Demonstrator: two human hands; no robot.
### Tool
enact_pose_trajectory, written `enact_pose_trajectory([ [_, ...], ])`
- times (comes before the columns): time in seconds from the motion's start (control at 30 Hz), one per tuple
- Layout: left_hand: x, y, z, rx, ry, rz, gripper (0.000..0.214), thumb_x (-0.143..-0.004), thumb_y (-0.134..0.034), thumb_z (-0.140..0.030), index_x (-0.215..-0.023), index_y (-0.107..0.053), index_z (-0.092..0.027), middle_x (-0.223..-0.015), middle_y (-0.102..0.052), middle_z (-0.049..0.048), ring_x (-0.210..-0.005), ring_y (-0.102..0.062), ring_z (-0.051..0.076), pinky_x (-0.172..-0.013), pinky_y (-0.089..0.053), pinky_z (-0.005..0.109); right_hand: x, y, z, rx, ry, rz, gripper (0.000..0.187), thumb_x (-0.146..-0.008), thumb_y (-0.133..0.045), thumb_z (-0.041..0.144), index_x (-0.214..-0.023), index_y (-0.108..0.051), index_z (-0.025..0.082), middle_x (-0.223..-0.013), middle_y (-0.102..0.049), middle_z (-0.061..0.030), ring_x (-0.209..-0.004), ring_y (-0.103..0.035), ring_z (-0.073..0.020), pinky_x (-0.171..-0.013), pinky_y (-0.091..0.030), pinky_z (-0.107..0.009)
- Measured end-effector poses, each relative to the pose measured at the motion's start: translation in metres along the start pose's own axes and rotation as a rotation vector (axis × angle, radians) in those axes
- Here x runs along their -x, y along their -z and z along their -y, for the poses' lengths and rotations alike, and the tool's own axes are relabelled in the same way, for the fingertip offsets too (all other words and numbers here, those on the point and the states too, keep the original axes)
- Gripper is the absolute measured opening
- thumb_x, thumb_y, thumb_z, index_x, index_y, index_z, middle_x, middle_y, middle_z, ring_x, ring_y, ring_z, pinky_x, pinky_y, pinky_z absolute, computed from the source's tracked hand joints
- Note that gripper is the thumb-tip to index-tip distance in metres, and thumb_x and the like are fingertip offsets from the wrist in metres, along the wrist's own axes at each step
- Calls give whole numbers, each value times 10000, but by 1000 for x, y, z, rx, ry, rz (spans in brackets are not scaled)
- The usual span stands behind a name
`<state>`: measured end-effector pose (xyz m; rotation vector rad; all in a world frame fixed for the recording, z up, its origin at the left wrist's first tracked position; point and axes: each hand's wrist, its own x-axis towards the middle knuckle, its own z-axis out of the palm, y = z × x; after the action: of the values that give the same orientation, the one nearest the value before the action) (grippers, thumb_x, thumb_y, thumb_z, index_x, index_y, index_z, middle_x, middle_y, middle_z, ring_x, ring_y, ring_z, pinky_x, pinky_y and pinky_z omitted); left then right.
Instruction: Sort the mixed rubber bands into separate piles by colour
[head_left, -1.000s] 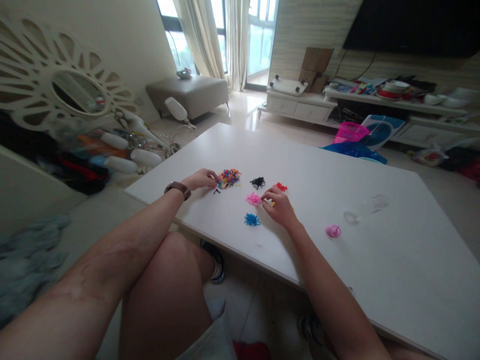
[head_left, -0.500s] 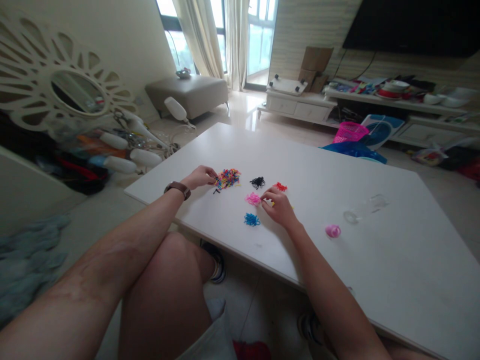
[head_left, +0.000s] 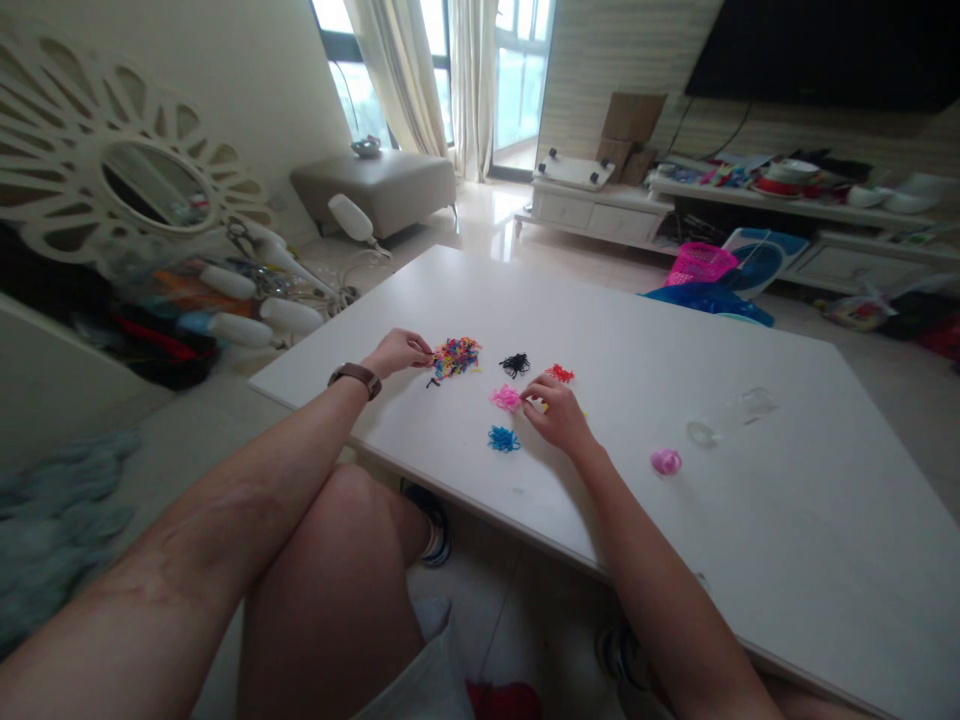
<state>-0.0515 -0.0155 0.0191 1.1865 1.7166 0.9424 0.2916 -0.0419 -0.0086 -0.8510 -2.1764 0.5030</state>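
On the white table [head_left: 750, 540] lie small heaps of tiny rubber bands: a mixed-colour heap [head_left: 457, 355], a black heap [head_left: 515, 364], a red heap [head_left: 560, 373], a pink heap [head_left: 506, 398] and a blue heap [head_left: 503, 439]. My left hand [head_left: 401, 352], with a watch on the wrist, pinches at the left edge of the mixed heap; what it holds is too small to name. My right hand [head_left: 555, 412] rests on the table between the pink and red heaps, fingers curled and pinched at the pink heap's edge.
A pink lid-like thing [head_left: 666, 461] and clear plastic pieces [head_left: 724, 420] lie further right on the table. On the floor to the left are white bottles and clutter [head_left: 225, 300]. A pink basket [head_left: 701, 265] and a low TV cabinet [head_left: 750, 215] stand behind.
My left hand has drawn back slightly from the mixed heap. My right hand has barely shifted beside the pink heap.
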Motion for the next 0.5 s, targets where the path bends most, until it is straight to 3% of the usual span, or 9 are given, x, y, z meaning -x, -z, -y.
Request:
enact_pose_trajectory([
  [0.2, -1, 3, 2, -60, -7, -24, 340, -431, -937, -237, -656, -713, -117, -618, -707, 73, -612, -676, 172, -616, -540, 271, 0, 0, 0, 8, -3, 6, 130, -853, -593, 128, -803, -676, 214, -878, -637, -41, -830, -601, -196, -793, -471, -345],
  [0.5, -6, 2, 5, -116, -29, -25, 394, -486, -942, -390, -683, -742, -113, -591, -684, 75, -571, -617, 138, -584, -499, 252, 0, 0, -1, 10, -13, 13, 137, -859, -590, 135, -810, -686, 219, -878, -641, -42, -834, -604, -202, -792, -475, -355],
])
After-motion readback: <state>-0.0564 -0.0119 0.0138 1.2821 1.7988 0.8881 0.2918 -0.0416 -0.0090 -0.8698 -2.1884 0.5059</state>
